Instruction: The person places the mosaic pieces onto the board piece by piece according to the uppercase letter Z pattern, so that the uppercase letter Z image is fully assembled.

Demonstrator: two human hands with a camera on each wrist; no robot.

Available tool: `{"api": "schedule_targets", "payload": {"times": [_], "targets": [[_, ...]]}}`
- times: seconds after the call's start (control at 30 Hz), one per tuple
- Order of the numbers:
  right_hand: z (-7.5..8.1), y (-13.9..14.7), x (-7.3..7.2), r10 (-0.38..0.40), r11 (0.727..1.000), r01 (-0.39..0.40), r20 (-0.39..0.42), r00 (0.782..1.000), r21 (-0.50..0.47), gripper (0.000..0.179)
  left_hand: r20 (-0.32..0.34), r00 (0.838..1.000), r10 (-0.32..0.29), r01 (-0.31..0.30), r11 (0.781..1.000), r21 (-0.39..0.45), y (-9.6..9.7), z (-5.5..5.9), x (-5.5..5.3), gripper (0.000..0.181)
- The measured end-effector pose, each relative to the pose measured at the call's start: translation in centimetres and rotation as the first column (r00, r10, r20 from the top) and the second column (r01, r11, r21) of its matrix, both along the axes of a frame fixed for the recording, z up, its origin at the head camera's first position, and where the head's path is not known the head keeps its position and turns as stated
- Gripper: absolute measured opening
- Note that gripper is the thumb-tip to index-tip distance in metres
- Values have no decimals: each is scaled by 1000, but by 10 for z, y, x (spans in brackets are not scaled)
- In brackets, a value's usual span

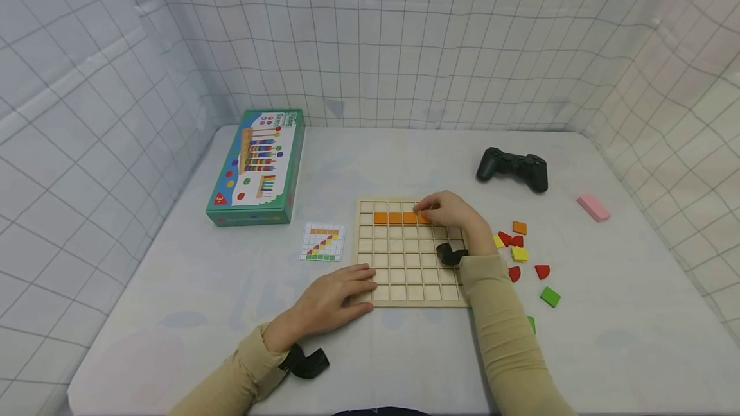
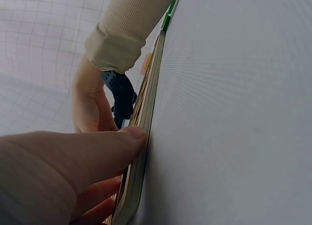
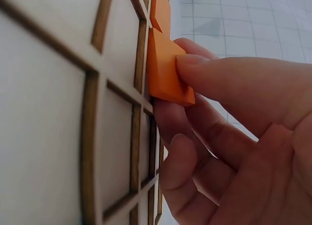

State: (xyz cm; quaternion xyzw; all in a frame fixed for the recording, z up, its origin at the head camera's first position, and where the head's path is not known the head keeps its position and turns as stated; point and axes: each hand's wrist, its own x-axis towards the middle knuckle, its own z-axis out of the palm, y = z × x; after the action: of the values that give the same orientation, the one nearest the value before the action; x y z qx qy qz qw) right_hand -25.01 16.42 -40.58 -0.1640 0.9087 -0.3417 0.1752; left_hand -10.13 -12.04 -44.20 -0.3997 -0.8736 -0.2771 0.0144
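A wooden grid board [image 1: 399, 276] lies on the table with three orange square tiles [image 1: 395, 218] side by side in its second row from the far edge. My right hand [image 1: 453, 212] pinches another orange square tile [image 3: 168, 69] between thumb and fingers. In the right wrist view that tile stands tilted at a cell, close beside the neighbouring orange tile [image 3: 161, 10]. My left hand [image 1: 334, 300] rests on the near left edge of the board, fingers extended over its rim; the left wrist view has the thumb along the board's side.
Left of the board lies a pattern card [image 1: 322, 242], with a green game box [image 1: 254, 169] behind it. To the right are loose red, yellow, green and orange pieces [image 1: 519, 253]. Farther off are a black game controller [image 1: 512, 169] and a pink block [image 1: 593, 207].
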Motion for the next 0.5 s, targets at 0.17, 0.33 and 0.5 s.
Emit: {"api": "schedule_targets", "payload": {"times": [0.17,0.33,0.5], "targets": [[1,-2,1,3,1000,-3,1,1000,7,25,4,1000,1,-1,1000,-8,0,0,0,38],[2,-2,2,32,999,-32,-15,999,-1,26,1,1000,1,-1,1000,-5,0,0,0,38],[2,3,3,12,1000,-12,-14,1000,-20,29,2,1000,-4,4,1000,2,0,1,0,38]]}}
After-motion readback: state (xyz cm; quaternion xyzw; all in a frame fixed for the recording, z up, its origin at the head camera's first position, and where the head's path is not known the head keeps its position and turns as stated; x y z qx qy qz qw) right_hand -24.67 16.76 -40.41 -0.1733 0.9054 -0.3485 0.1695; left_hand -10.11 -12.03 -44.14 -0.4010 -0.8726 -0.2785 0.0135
